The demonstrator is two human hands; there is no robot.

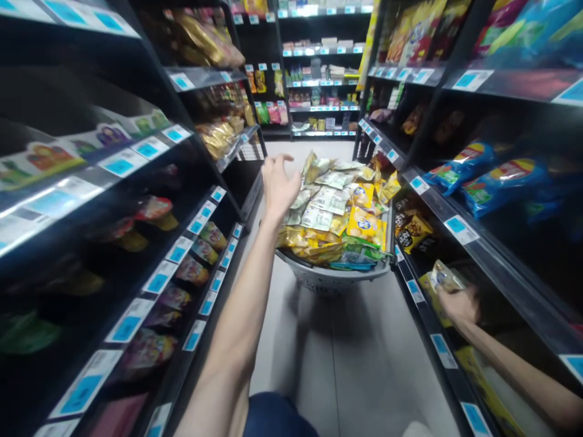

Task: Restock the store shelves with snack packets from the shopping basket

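- Packet [445, 276]: pale and yellowish, to the right of the basket [337, 275] and apart from it, at a low shelf [428, 318].
- Right hand [462, 303]: fingers closed on the packet, gripping it; arm enters from the far right of the basket.
- Left hand [280, 185]: fingers apart and loosely curved, nothing seen in them; placed at the basket's left edge. Contact with the rim or contents: cannot tell.
- Basket: grey, heaped up to its rim. Pale packs [325, 200] lie in its middle and left, yellow packs [365, 224] at its right and front, a green pack [362, 249] at its front right.
- Black packs [412, 230]: just right of the basket, on the low shelf.
- Blue bags [503, 182]: farther right of the basket, one shelf higher.
- Gold bags [218, 139]: left of the basket and beyond it, on shelving.
- Cups [157, 212]: well left of the basket, blurred.
- Floor [334, 370]: pale tile, a dark shadow below the basket.
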